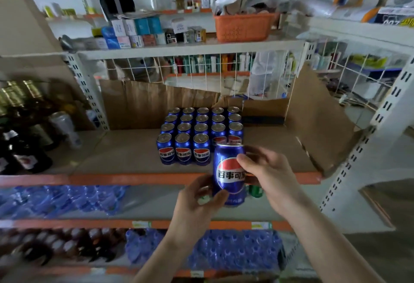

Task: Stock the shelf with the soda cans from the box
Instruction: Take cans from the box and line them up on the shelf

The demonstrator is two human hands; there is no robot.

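I hold one blue soda can upright in front of the orange shelf edge. My left hand grips its lower part from the left. My right hand holds its upper right side with the fingers curled round it. Behind it, on the cardboard-lined shelf, stands a block of several blue soda cans in neat rows. The box the cans come from is out of view.
Dark bottles fill the shelf's left end. Torn cardboard leans at the right by a white upright. Wrapped blue water bottle packs lie on lower shelves. An orange basket and small boxes sit above.
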